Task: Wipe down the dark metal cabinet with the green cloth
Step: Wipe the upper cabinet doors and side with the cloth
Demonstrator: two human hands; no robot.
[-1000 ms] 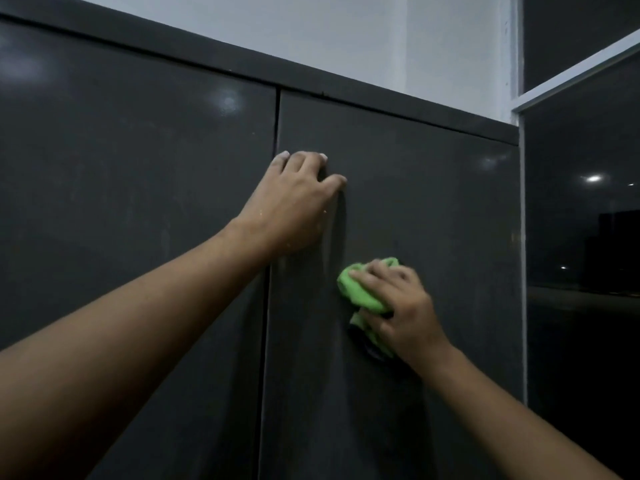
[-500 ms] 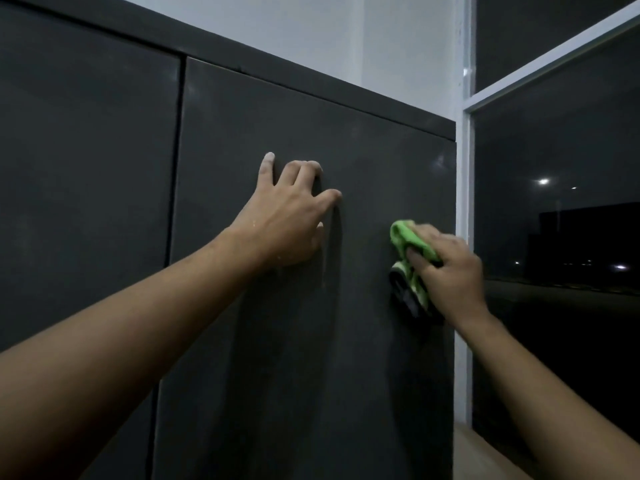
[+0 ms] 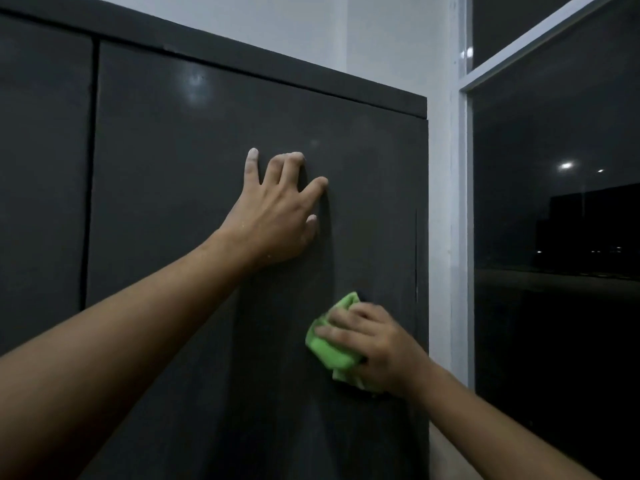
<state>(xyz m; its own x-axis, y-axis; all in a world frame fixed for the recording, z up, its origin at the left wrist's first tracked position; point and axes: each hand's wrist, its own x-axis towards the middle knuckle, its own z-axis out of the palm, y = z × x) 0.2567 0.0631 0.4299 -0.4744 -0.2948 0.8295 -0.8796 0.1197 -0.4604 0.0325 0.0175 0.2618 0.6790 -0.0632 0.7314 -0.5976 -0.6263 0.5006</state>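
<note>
Dim, grainy – soft glare on cabinet, right hand motion-blurred.

Dark cabinet smooth, semi-glossy metal, green cloth soft fabric, window glossy glass

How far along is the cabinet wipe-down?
Done: unclear; no wiped patch shows on the dark metal cabinet's right door. In hand: the right hand grips the bunched green cloth against that door, low near its right edge, while the left hand braces higher up. Left: likely the left door, which neither hand touches.
</note>
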